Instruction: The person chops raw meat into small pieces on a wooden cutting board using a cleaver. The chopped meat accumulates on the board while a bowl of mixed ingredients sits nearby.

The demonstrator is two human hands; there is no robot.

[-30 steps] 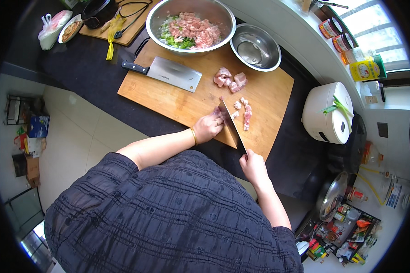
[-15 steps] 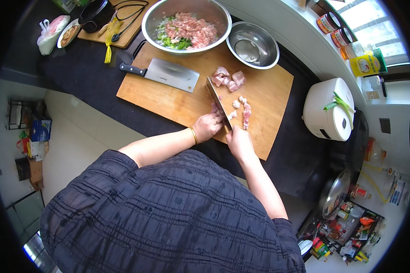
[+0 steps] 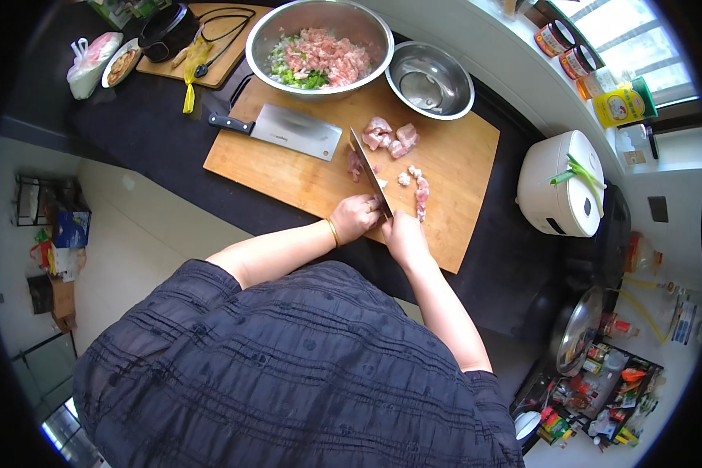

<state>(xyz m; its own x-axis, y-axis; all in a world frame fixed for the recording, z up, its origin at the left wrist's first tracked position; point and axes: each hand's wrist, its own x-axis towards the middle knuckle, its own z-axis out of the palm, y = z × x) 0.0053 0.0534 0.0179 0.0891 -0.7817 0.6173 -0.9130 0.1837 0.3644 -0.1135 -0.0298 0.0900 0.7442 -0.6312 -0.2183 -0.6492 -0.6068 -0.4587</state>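
Right hand (image 3: pixel 404 236): wrapped round the handle of a knife (image 3: pixel 372 173). Left hand (image 3: pixel 356 218): curled beside the blade; contents, if any, hidden. Raw meat pieces (image 3: pixel 404 140): on wooden board (image 3: pixel 454 183). Cleaver (image 3: pixel 300 130): small dark blade marking. Jars (image 3: pixel 554 37): red labels. Canister (image 3: pixel 620 106): yellow label.

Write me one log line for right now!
right hand: holding knife | left hand: close beside knife | cleaver: lying on cutting board | meat chunks: on board
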